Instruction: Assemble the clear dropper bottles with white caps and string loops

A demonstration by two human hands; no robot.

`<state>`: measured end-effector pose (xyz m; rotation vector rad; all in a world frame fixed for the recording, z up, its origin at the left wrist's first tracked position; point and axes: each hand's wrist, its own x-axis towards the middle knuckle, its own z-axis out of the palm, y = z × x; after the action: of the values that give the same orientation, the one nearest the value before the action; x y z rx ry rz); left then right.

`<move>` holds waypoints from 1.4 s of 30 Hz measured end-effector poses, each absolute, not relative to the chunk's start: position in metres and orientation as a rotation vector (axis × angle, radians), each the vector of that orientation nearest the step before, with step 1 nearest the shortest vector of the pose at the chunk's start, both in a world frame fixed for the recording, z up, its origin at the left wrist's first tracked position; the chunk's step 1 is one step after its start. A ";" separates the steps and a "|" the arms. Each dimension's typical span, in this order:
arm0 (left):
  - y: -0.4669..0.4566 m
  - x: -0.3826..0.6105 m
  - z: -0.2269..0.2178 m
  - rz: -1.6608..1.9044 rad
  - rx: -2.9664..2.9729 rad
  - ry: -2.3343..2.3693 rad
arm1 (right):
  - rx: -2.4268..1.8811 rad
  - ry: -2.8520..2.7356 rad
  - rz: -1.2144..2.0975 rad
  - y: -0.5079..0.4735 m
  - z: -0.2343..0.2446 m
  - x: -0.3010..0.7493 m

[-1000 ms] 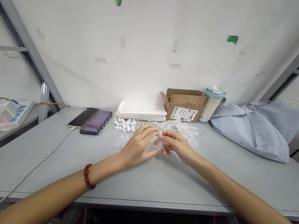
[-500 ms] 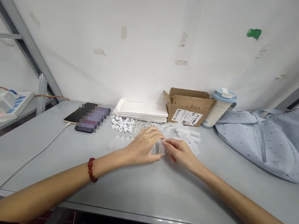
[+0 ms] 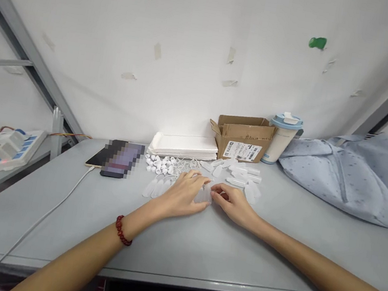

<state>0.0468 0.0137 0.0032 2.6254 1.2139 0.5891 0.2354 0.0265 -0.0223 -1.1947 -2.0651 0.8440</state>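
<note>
My left hand (image 3: 183,194) arches over several translucent plastic pieces (image 3: 203,195) on the table, its fingers and thumb curved about them. On their right side, the fingertips of my right hand (image 3: 232,202) are pinched together at the edge of one piece; its grip is partly hidden. More flat, rounded translucent pieces (image 3: 156,187) lie in a row left of my left hand. Behind it are small white plastic caps (image 3: 160,163) in a cluster and thin white cords (image 3: 187,164) in a tangle. Loose clear plastic sleeves (image 3: 244,175) lie beyond my right hand.
White flat packets (image 3: 184,145) are stacked by the wall, beside an open cardboard box (image 3: 243,139) and a lidded cup (image 3: 282,139). A pale blue cloth bag (image 3: 337,177) rests at right. Two phones (image 3: 122,158), a charging cable (image 3: 38,216) and a power strip (image 3: 17,148) are at left.
The view has shifted slightly. The clear piece that stood out between my hands now sits lower, beside the others under my left hand. My right fingertips have moved down a little along it.
</note>
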 end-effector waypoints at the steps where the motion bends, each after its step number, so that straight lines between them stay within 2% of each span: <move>1: 0.014 0.046 0.003 0.586 2.644 1.212 | -1.200 -2.062 0.832 0.027 -0.022 0.235; 9: 0.010 0.046 -0.003 0.513 2.767 1.208 | -1.309 -1.970 0.981 0.031 -0.015 0.231; 16: 0.012 0.042 0.000 0.641 2.738 1.219 | -1.274 -2.117 0.865 0.043 -0.012 0.234; 25: 0.043 0.011 0.001 0.880 2.588 1.630 | -0.932 -2.341 -0.243 0.065 -0.028 0.263; 30: 0.054 0.001 -0.005 0.763 2.580 1.721 | -0.970 -2.458 -0.571 0.063 -0.031 0.256; 42: 0.049 0.009 -0.009 0.546 2.583 1.714 | -1.131 -2.670 -0.430 0.062 -0.032 0.254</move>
<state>0.0087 0.0489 -0.0089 2.5829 1.7138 0.5459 0.2537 0.0622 -0.0318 -1.1309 -2.6701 -0.4298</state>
